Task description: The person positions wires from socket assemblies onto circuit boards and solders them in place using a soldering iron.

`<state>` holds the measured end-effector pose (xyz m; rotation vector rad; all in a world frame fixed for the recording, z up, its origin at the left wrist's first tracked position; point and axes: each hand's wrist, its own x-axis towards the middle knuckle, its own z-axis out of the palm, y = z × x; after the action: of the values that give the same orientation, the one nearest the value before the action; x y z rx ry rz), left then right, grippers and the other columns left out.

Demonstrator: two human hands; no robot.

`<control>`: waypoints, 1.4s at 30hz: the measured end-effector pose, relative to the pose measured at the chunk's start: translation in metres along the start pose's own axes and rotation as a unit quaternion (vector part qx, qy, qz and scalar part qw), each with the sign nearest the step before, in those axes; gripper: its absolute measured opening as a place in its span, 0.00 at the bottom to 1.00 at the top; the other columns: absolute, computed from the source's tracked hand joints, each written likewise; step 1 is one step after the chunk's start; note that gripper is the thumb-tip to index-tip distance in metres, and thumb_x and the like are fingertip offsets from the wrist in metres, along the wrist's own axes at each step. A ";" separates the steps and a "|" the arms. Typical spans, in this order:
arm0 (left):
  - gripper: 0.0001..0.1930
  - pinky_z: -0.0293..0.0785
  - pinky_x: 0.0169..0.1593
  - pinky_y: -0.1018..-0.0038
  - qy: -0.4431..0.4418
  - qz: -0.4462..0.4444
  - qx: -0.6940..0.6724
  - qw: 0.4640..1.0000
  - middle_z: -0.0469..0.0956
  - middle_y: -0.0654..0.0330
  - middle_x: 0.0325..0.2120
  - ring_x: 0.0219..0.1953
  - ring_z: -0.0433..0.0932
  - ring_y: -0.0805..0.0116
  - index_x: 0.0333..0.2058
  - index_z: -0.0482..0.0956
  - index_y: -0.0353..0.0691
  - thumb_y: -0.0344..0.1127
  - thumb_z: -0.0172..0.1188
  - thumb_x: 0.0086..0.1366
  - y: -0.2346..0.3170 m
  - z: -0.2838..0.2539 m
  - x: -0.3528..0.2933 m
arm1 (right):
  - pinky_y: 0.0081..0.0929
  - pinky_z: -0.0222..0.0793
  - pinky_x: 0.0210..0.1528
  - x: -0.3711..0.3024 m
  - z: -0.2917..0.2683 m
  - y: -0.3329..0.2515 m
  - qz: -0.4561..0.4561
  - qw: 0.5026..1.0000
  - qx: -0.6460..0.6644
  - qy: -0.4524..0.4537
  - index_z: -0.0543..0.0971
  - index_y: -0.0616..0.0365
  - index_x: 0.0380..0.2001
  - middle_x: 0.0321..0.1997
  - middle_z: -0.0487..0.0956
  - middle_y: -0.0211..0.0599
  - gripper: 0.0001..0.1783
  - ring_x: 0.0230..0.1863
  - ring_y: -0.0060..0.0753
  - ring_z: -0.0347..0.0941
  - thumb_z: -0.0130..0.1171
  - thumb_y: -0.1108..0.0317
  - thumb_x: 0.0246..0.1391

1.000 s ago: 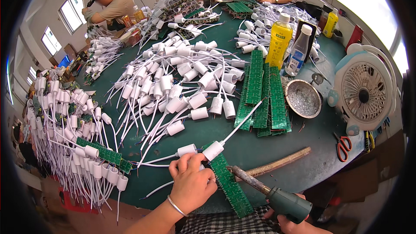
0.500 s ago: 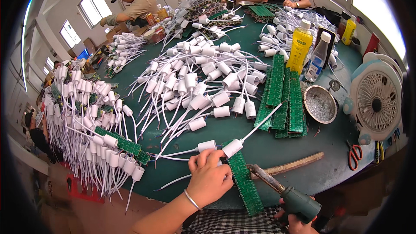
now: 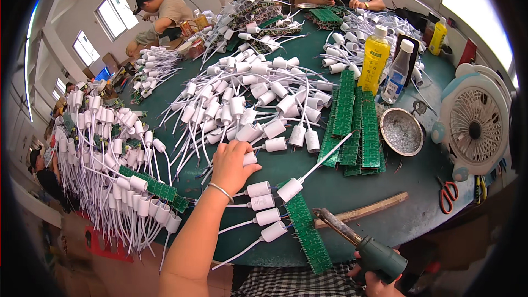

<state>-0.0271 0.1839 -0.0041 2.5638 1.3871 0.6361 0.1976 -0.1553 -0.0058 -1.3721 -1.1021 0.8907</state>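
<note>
The left hand [image 3: 231, 165] reaches out over the green surface [image 3: 341, 187] and closes its fingers on a white capsule [image 3: 248, 158] at the edge of the pile. The right hand [image 3: 374, 281] grips a soldering iron [image 3: 357, 237], its tip near the circuit strip [image 3: 305, 230] lined with wired capsules.

White capped lead [image 3: 248, 158] in pile; green soldering iron [image 3: 363, 243] tilted.

Left hand [image 3: 231, 166]: bare, forearm unsleeved. Thin silver bangle [image 3: 221, 191] around the wrist. Right hand [image 3: 379, 285]: bare, only fingers visible at the lower edge. Black-and-white checked garment [image 3: 291, 283] over the lap.
</note>
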 end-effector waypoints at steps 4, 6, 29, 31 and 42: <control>0.17 0.62 0.47 0.63 0.040 0.072 0.016 0.996 0.77 0.60 0.38 0.44 0.72 0.56 0.39 0.77 0.43 0.38 0.70 0.51 -0.008 -0.006 -0.002 | 0.30 0.71 0.36 -0.016 0.002 0.022 -0.025 0.996 -0.052 0.065 0.77 0.65 0.41 0.32 0.80 0.38 0.12 0.31 0.33 0.75 0.54 0.69 0.56; 0.18 0.60 0.46 0.64 0.095 0.145 0.026 0.984 0.77 0.62 0.36 0.40 0.75 0.58 0.41 0.78 0.45 0.37 0.69 0.51 0.015 -0.023 -0.013 | 0.31 0.71 0.37 -0.019 0.000 0.027 -0.013 0.994 -0.051 0.098 0.77 0.66 0.41 0.32 0.80 0.39 0.12 0.31 0.34 0.76 0.54 0.70 0.56; 0.05 0.49 0.54 0.53 0.021 0.049 -0.022 0.998 0.67 0.58 0.53 0.56 0.59 0.50 0.25 0.77 0.47 0.33 0.64 0.48 0.110 0.004 -0.136 | 0.29 0.73 0.39 -0.030 -0.008 0.015 0.021 1.000 -0.008 0.021 0.70 0.67 0.51 0.33 0.78 0.39 0.19 0.33 0.30 0.76 0.54 0.78 0.55; 0.07 0.50 0.54 0.54 0.037 0.046 -0.022 0.998 0.68 0.59 0.52 0.56 0.60 0.51 0.24 0.75 0.47 0.32 0.65 0.46 0.110 0.006 -0.135 | 0.29 0.73 0.39 -0.027 -0.010 0.014 0.025 0.999 -0.034 -0.021 0.70 0.66 0.51 0.34 0.78 0.39 0.19 0.33 0.30 0.76 0.55 0.78 0.55; 0.10 0.50 0.56 0.53 0.052 0.048 -0.021 0.997 0.71 0.60 0.51 0.56 0.61 0.49 0.21 0.71 0.47 0.29 0.64 0.41 0.112 0.009 -0.134 | 0.29 0.73 0.41 -0.025 -0.004 0.009 0.001 0.998 -0.063 -0.023 0.63 0.67 0.55 0.40 0.78 0.41 0.28 0.35 0.29 0.77 0.59 0.78 0.51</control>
<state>-0.0025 0.0112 -0.0144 2.6101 1.2727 0.8160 0.1959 -0.1802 -0.0166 -1.4617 -1.2099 0.8698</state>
